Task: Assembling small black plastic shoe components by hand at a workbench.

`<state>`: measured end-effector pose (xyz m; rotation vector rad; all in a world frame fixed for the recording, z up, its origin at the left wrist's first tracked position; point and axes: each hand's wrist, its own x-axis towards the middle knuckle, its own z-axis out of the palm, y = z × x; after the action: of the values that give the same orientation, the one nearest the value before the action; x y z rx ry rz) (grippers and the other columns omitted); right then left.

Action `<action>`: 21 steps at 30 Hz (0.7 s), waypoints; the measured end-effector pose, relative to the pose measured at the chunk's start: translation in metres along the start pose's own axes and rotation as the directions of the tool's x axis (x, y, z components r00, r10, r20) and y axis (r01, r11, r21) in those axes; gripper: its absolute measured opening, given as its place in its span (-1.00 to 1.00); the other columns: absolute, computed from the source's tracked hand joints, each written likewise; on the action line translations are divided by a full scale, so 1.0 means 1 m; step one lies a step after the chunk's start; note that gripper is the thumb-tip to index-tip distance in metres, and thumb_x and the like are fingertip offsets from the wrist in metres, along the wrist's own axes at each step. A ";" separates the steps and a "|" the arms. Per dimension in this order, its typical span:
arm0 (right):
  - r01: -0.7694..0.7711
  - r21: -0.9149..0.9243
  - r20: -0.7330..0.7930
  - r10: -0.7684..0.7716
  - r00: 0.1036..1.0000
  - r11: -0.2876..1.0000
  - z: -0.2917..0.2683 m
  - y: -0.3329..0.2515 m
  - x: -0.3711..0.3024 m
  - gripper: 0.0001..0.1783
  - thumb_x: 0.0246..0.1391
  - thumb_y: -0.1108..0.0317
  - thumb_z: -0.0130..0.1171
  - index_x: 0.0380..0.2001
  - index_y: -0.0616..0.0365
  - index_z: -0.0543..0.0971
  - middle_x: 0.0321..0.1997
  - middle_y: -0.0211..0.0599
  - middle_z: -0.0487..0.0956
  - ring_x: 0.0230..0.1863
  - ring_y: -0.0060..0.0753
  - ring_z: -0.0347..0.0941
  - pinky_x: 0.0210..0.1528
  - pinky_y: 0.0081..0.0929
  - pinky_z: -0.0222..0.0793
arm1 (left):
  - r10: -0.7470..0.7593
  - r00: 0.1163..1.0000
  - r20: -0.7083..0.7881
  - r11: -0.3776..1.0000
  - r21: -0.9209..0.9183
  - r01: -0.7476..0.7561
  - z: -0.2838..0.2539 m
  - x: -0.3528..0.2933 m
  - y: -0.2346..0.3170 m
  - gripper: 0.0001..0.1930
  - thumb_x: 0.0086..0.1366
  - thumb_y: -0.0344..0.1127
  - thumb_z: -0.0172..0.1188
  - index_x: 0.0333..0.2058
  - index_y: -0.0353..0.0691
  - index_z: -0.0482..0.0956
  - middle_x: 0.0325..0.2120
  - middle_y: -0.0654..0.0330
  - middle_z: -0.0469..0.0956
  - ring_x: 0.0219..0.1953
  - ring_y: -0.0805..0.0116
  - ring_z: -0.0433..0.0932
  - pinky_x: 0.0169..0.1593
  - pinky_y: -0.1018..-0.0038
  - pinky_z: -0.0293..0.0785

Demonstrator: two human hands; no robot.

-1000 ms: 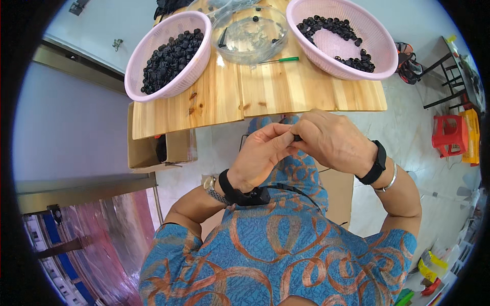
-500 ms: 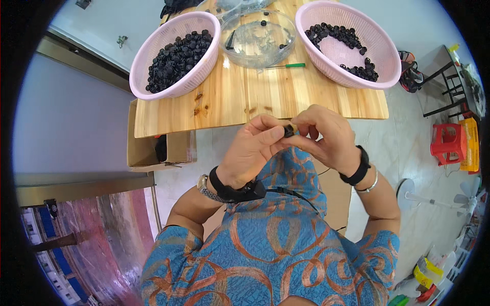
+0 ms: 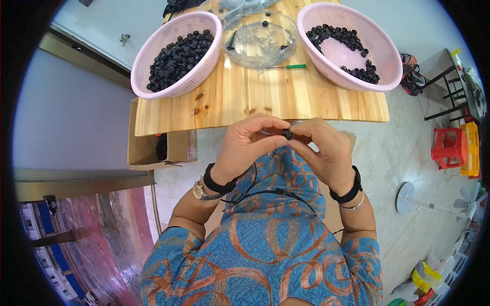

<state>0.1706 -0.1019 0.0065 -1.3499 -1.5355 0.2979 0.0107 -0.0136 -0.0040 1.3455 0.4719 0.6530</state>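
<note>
A small round black plastic piece (image 3: 287, 134) is pinched between my two hands, just in front of the table's near edge. My left hand (image 3: 253, 136) grips it from the left with thumb and fingers. From the right, my right hand (image 3: 320, 145) has thumb and forefinger closed on the same piece. The fingertips partly cover it, so its exact kind does not show. Beyond the hands, a pink basket (image 3: 206, 66) at the left holds a heap of similar black pieces (image 3: 176, 61). A second pink basket (image 3: 388, 71) at the right holds fewer of them.
Between the baskets stands a clear round tub (image 3: 245, 62) with a few black pieces inside. A green-handled screwdriver (image 3: 296, 66) lies before it on the wooden table (image 3: 286, 102). A cardboard box (image 3: 181, 148) sits below the table's left end; a red stool (image 3: 448, 148) stands to the right.
Both wrists have turned, and my right forearm has swung inward to the left. The black piece stays between the fingers, turned slightly. The baskets have barely shifted in view.
</note>
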 end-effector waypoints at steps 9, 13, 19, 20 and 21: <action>-0.179 0.273 0.181 0.133 0.974 0.945 -0.013 -0.001 -0.005 -0.83 -0.19 0.52 0.24 -0.43 0.21 0.49 -0.50 -0.22 0.48 -0.49 -0.23 0.46 -0.47 -0.52 0.36 | -0.070 0.996 0.047 0.987 -0.140 0.076 0.003 -0.003 -0.006 -0.80 0.10 -0.55 0.16 -0.25 -0.38 0.49 -0.29 0.16 0.51 -0.25 0.45 0.49 -0.18 0.57 0.47; 0.136 0.014 0.061 -0.136 0.989 0.991 -0.009 0.002 -0.004 -0.82 -0.17 0.50 0.23 -0.42 0.21 0.48 -0.48 -0.20 0.47 -0.49 -0.22 0.45 -0.47 -0.53 0.36 | -0.123 0.992 0.036 0.944 -0.304 0.128 0.010 -0.002 -0.005 -0.80 0.12 -0.55 0.14 -0.23 -0.38 0.48 -0.31 0.16 0.52 -0.30 0.48 0.51 -0.19 0.61 0.48; 0.223 -0.048 0.161 -0.212 0.964 0.974 -0.020 0.007 0.002 -0.79 -0.14 0.50 0.22 -0.36 0.23 0.46 -0.44 -0.21 0.48 -0.46 -0.31 0.46 -0.43 -0.56 0.38 | -0.211 0.977 0.025 0.903 -0.379 0.205 0.013 0.001 -0.002 -0.80 0.13 -0.56 0.13 -0.23 -0.39 0.47 -0.32 0.15 0.52 -0.29 0.46 0.51 -0.18 0.60 0.49; 0.083 0.108 0.192 -0.103 0.976 0.991 -0.022 0.008 0.002 -0.77 -0.13 0.52 0.21 -0.34 0.25 0.45 -0.44 -0.25 0.49 -0.45 -0.38 0.48 -0.42 -0.58 0.39 | -0.210 0.977 0.028 0.903 -0.378 0.205 0.014 0.001 -0.002 -0.80 0.13 -0.56 0.13 -0.23 -0.39 0.47 -0.32 0.15 0.52 -0.29 0.46 0.51 -0.18 0.60 0.49; 0.085 0.107 0.192 -0.105 0.976 0.991 -0.020 0.010 0.000 -0.77 -0.13 0.52 0.21 -0.34 0.25 0.45 -0.44 -0.25 0.49 -0.45 -0.38 0.48 -0.42 -0.58 0.39 | -0.180 0.984 0.009 0.911 -0.376 0.170 0.015 0.000 -0.004 -0.80 0.13 -0.56 0.13 -0.23 -0.39 0.47 -0.32 0.16 0.51 -0.28 0.45 0.51 -0.16 0.60 0.48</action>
<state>0.1922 -0.1067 0.0079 -1.1935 -1.7209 0.4524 0.0217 -0.0251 -0.0054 0.9207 0.4554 0.5779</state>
